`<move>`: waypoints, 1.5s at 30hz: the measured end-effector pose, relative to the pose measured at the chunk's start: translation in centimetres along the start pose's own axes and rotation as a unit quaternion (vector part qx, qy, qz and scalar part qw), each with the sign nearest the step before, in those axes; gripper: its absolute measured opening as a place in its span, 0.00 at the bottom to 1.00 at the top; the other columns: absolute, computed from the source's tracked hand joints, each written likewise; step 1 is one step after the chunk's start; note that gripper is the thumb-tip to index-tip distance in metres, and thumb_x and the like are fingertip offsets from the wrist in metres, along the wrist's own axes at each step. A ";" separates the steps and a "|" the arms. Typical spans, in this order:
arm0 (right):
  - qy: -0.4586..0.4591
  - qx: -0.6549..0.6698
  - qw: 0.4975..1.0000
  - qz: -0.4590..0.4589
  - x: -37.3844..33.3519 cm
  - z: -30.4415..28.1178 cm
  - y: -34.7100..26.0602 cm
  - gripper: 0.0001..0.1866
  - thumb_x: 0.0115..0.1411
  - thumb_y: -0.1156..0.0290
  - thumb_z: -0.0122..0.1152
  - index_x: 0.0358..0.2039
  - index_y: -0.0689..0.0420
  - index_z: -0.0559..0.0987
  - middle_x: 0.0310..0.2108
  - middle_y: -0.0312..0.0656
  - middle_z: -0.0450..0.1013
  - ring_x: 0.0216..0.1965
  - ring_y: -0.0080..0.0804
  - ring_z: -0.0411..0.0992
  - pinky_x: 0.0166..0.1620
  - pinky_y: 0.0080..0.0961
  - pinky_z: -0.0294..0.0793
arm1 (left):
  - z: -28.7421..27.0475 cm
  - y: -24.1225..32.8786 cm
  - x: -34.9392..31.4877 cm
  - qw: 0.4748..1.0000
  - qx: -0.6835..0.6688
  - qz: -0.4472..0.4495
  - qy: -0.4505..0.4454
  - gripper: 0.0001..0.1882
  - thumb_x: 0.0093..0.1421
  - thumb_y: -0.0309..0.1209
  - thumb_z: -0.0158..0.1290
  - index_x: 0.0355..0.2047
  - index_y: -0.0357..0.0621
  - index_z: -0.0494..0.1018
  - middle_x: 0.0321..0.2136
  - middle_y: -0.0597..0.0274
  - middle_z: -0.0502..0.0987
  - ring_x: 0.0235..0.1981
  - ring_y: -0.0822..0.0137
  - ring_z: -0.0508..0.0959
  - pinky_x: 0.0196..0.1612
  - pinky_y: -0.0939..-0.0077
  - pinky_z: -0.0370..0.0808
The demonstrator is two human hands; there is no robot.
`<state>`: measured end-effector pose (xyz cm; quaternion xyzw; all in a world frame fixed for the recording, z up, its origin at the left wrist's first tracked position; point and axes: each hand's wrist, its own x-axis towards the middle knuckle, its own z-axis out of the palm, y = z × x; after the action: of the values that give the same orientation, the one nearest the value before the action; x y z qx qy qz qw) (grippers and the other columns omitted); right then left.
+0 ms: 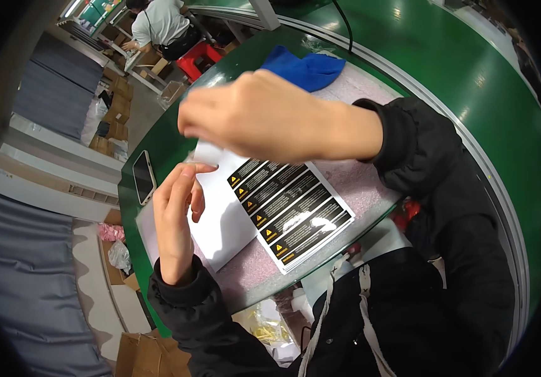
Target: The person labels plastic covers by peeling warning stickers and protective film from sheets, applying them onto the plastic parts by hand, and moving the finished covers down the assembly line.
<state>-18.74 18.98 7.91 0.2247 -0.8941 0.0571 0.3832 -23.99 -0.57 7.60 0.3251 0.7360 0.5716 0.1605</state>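
A sheet of black labels (292,210) with small orange triangles lies on the pink foam mat (361,188), its labels in rows. Beside it, to the left, is a blank white sheet (223,217), which curls up at its far end. My left hand (179,207) is over the left edge of the white sheet, its index finger stretched toward the curled part and the other fingers loosely bent, holding nothing that I see. My right hand (245,116), slightly blurred, is closed above the far end of the sheets. Its fingertips are hidden, and whatever they hold does not show.
A blue cloth (305,68) lies at the mat's far edge. A phone (144,177) rests on the green table to the left. Beyond, a person (160,28) sits on a red stool (196,61). Cardboard boxes (118,107) stand along the left.
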 end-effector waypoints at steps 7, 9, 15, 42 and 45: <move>0.168 0.112 0.972 0.117 1.2 0.7 3.8 0.07 0.58 0.71 0.53 0.31 0.62 0.74 0.26 0.44 0.74 0.28 0.40 0.74 0.32 0.28 0.72 | -0.8 -0.8 0.7 0.999 0.039 -0.036 0.002 0.14 0.63 0.37 0.43 0.36 0.38 0.71 0.14 0.73 0.59 0.16 0.81 0.58 0.21 0.85 0.53; 0.170 0.128 0.973 0.084 1.0 1.0 3.6 0.07 0.58 0.71 0.53 0.32 0.62 0.74 0.27 0.44 0.74 0.28 0.40 0.74 0.32 0.28 0.72 | -0.7 -1.2 0.8 0.999 -0.005 0.007 0.031 0.13 0.63 0.35 0.44 0.37 0.38 0.71 0.16 0.71 0.61 0.18 0.80 0.60 0.24 0.85 0.56; 0.147 0.185 0.971 0.040 1.1 1.1 3.0 0.07 0.59 0.71 0.54 0.33 0.62 0.74 0.28 0.42 0.74 0.28 0.37 0.73 0.32 0.26 0.72 | -0.5 -2.2 1.8 0.994 -0.065 0.046 0.071 0.13 0.62 0.34 0.46 0.41 0.39 0.71 0.24 0.68 0.66 0.25 0.78 0.64 0.31 0.85 0.59; 0.153 0.055 0.962 -0.218 0.0 2.1 -0.7 0.08 0.51 0.73 0.56 0.34 0.53 0.72 0.24 0.32 0.66 0.21 0.25 0.69 0.22 0.19 0.68 | 0.3 -2.0 0.9 0.966 -0.243 -0.042 0.080 0.05 0.60 0.27 0.49 0.28 0.39 0.72 0.24 0.74 0.68 0.28 0.83 0.65 0.31 0.87 0.59; 0.179 -0.020 0.948 -0.264 -0.4 2.4 -2.1 0.08 0.50 0.73 0.56 0.33 0.51 0.72 0.21 0.31 0.63 0.19 0.21 0.66 0.21 0.16 0.64 | 0.2 -1.8 0.4 0.973 -0.227 -0.020 0.046 0.05 0.59 0.26 0.49 0.29 0.39 0.73 0.25 0.74 0.69 0.28 0.84 0.66 0.31 0.87 0.60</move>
<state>-19.14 16.62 5.75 0.4309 -0.7208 -0.0247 0.5424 -24.69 -0.42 5.86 0.2386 0.5998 0.7350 0.2076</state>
